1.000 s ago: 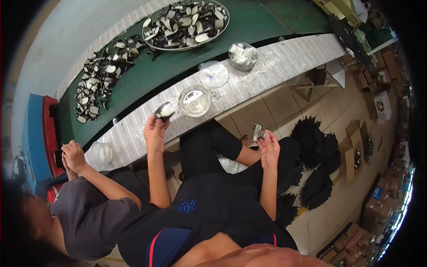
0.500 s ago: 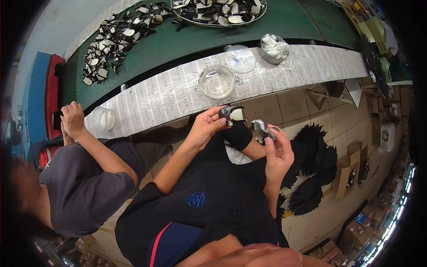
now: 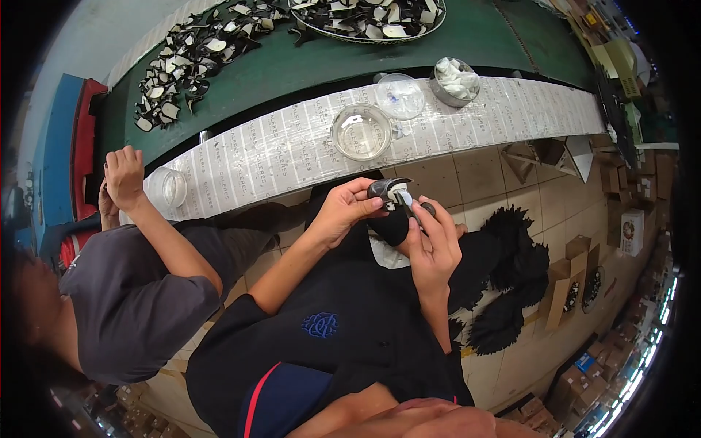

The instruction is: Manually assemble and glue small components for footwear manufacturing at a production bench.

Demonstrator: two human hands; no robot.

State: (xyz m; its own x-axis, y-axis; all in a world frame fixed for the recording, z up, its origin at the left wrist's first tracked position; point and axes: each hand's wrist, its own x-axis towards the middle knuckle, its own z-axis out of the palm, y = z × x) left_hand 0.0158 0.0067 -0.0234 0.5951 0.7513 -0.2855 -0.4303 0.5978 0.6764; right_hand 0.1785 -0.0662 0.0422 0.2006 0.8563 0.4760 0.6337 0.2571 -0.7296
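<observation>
My left hand (image 3: 340, 216) pinches a cupped black piece with a cream lining (image 3: 380, 191) between thumb and fingers, in front of my lap. From the right, my right hand (image 3: 435, 252) holds a small object with a pale tip and a dark rounded part (image 3: 426, 209). Its tip is at the cream side of the piece; whether they touch, I cannot tell. My fingers partly cover the small object, so its kind is unclear. Beyond my hands, a clear round dish (image 3: 361, 134) stands on the bench ledge (image 3: 277, 157).
A clear lid (image 3: 401, 97) and a tin of white wads (image 3: 456, 82) stand beyond the dish. Many black-and-cream pieces (image 3: 164, 80) lie on the green belt (image 3: 292, 69), others in a wire basket (image 3: 376, 29). At left a co-worker's hand (image 3: 125, 179) is near a clear cup (image 3: 167, 187).
My right hand has moved left, bringing the small object against or close to the black piece. My left hand has shifted slightly right with its piece.
</observation>
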